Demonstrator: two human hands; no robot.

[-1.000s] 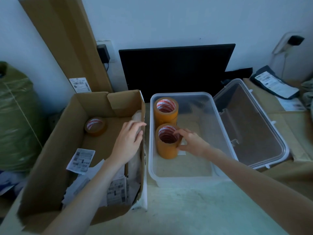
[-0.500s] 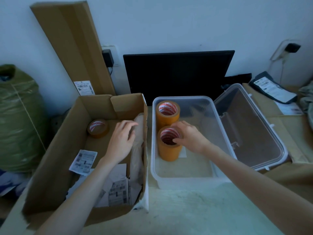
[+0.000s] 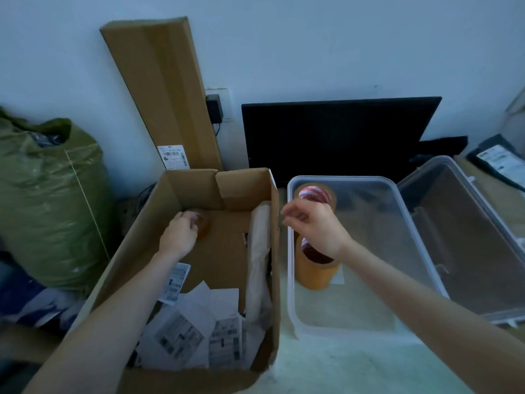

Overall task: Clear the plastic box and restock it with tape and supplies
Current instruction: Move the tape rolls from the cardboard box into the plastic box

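Left hand curls onto the tape roll in the cardboard box; grip looks closed, though blurred. Right hand hangs loosely curled w/ nothing in it, above the plastic box w/ 2 tape stacks. Roll's prob light, stiff, slick-sided, so best pinched thru the core or across the rim.

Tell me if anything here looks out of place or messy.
Loose shipping labels lie crumpled in a heap at the near end of the cardboard box. The plastic box holds two tape stacks, upright and tidy; its lid lies off to the right.

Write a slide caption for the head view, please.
Left hand grips a tape roll in the cardboard box; right hand hovers over the plastic box.
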